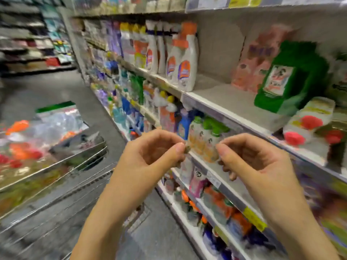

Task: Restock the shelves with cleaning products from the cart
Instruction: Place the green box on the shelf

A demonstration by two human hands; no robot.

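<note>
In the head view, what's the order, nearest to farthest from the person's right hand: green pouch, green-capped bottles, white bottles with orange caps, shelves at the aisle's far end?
From the right hand:
1. green-capped bottles, just past its fingertips.
2. green pouch, shelf above, right.
3. white bottles with orange caps, same shelf, farther along.
4. far shelves, top left.
</note>
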